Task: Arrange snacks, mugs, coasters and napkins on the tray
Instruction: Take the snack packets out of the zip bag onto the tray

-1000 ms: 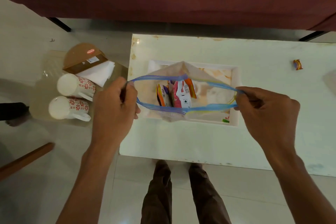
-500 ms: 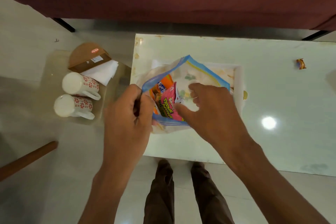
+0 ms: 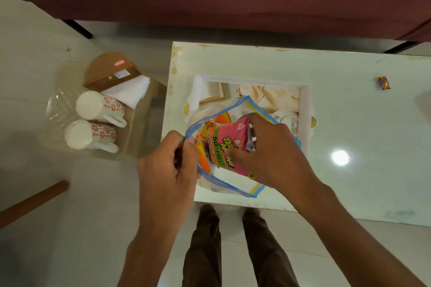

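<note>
The left hand (image 3: 166, 168) pinches the near-left rim of a clear zip bag (image 3: 235, 185) with a blue seal strip, and that grip seems meant to hold the mouth open and steady the bag above the tray (image 3: 305, 109). The right hand (image 3: 268, 151) reaches into the mouth and closes around a pink snack packet (image 3: 229, 144), thumb on the printed face and fingers wrapped over its far end, probably so the packet can slide out flat without dragging the others. An orange packet (image 3: 222, 117) sits behind it inside the bag (how many more lie underneath cannot be told, since the hand and the pink packet cover them).

The tray rests on the white table (image 3: 349, 123), its near half hidden by the bag and both hands, so whether anything already lies there is unclear. To the left, on a lower clear surface, two mugs (image 3: 99, 121) lie on their sides beside white napkins (image 3: 127, 91) and a brown box (image 3: 109, 72), which may hold the coasters; its label is too small to read. A small wrapped sweet (image 3: 383, 82) sits far right on the table.
</note>
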Available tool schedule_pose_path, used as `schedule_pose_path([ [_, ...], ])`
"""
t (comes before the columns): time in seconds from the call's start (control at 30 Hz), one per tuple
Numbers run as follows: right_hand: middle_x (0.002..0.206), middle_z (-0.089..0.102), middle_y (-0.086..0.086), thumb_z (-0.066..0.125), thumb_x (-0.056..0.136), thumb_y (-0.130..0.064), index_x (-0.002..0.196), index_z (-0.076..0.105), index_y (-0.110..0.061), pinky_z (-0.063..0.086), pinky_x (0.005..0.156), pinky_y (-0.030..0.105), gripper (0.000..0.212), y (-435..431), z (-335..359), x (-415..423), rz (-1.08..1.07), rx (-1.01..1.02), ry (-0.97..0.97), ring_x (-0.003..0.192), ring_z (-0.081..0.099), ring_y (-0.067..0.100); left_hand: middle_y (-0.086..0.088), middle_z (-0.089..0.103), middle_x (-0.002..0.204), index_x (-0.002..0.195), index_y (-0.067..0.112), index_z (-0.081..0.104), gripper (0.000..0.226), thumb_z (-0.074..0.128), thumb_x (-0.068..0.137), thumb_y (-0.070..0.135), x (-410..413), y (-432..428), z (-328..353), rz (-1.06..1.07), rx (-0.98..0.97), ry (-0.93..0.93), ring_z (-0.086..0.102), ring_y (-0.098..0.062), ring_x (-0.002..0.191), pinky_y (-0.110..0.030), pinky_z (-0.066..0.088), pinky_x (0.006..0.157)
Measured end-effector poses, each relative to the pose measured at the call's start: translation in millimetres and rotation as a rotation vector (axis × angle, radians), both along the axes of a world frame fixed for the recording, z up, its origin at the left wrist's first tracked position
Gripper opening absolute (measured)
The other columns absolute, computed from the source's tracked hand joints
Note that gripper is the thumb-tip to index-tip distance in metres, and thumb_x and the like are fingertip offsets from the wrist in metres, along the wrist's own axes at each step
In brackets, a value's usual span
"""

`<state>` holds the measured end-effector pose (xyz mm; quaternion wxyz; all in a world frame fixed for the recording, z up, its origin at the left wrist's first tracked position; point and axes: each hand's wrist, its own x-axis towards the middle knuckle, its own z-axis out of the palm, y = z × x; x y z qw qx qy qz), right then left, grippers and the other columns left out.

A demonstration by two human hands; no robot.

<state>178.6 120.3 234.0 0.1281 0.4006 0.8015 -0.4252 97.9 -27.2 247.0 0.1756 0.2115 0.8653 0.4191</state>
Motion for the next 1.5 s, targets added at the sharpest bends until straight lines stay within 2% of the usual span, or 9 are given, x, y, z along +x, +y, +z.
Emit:
schedule_pose_path([
  [0.2,0.086,0.074,-0.021,0.084,0.063,-0.043,0.105,0.062,-0.039,0.053,0.057,0.012,0.047,27,64,40,-0.194,-0.137,0.300,0.072,0.070,-0.003,0.012,0.056,0.067,0.071,0.026,0.047,0.028,0.047,0.098,0.033,-3,8,4,0.003,-0.024,0.071,0.061,0.018,0.075,0.002,0.037,0.049],
  [0.3,0.092,0.077,-0.012,0.085,0.066,-0.040,0.104,0.066,-0.041,0.060,0.062,0.027,0.043,65,80,72,-0.285,-0.117,0.380,0.074,0.074,0.009,-0.006,0.062,0.090,0.089,0.004,0.065,0.037,0.046,0.095,0.036,-6,8,-2,-0.007,-0.045,0.126,0.055,0.020,0.095,0.005,0.038,0.060],
  [0.43,0.117,0.070,0.005,0.076,0.085,-0.037,0.125,0.061,-0.026,0.059,0.082,0.049,0.045,130,56,114,-0.399,0.006,0.372,0.100,0.071,0.028,-0.003,0.065,0.090,0.097,0.006,0.067,0.024,0.052,0.098,0.025,-9,13,-5,0.000,-0.046,0.171,0.057,0.019,0.091,0.003,0.041,0.060],
  [0.53,0.116,0.071,0.004,0.074,0.084,-0.039,0.115,0.067,-0.028,0.059,0.076,0.031,0.034,145,20,105,-0.619,-0.010,0.473,0.094,0.072,0.017,0.002,0.067,0.085,0.096,0.013,0.066,0.018,0.054,0.100,0.026,-11,17,-9,0.031,-0.048,0.157,0.062,0.014,0.086,0.000,0.042,0.056],
  [0.6,0.107,0.072,0.004,0.077,0.080,-0.036,0.109,0.069,-0.027,0.058,0.067,0.024,0.031,148,-14,95,-0.676,0.026,0.434,0.087,0.072,0.016,0.009,0.068,0.083,0.095,0.015,0.066,0.022,0.052,0.099,0.030,-11,21,-11,0.070,-0.011,0.113,0.064,0.014,0.085,-0.002,0.045,0.056],
  [0.77,0.106,0.071,0.004,0.078,0.076,-0.043,0.117,0.066,-0.022,0.059,0.077,0.033,0.048,155,-111,84,-0.762,-0.020,0.254,0.097,0.071,0.023,0.015,0.071,0.086,0.092,0.016,0.066,0.016,0.057,0.100,0.026,-18,24,-19,0.145,0.020,0.073,0.070,0.007,0.078,-0.008,0.051,0.058],
  [0.93,0.109,0.071,0.002,0.079,0.074,-0.041,0.117,0.066,-0.021,0.058,0.076,0.030,0.049,155,-165,74,-0.826,-0.106,0.209,0.097,0.070,0.018,0.002,0.078,0.079,0.106,0.012,0.068,0.013,0.062,0.099,0.021,-27,23,-27,0.259,0.063,-0.028,0.076,-0.013,0.078,-0.042,0.063,0.072],
  [1.17,0.112,0.069,0.002,0.078,0.076,-0.039,0.122,0.063,-0.016,0.050,0.070,0.023,0.054,167,-193,76,-0.919,-0.099,0.171,0.098,0.068,0.018,0.016,0.079,0.088,0.104,0.025,0.070,0.018,0.062,0.097,0.010,-29,33,-24,0.340,0.219,-0.289,0.076,-0.005,0.088,-0.019,0.060,0.071],
  [1.5,0.106,0.073,0.000,0.076,0.075,-0.040,0.116,0.068,-0.017,0.056,0.071,0.026,0.048,186,-214,82,-0.873,-0.135,0.157,0.089,0.072,0.014,0.011,0.080,0.089,0.102,0.026,0.072,0.016,0.063,0.095,0.015,-31,32,-32,0.409,0.270,-0.372,0.076,-0.009,0.088,-0.023,0.061,0.072],
])
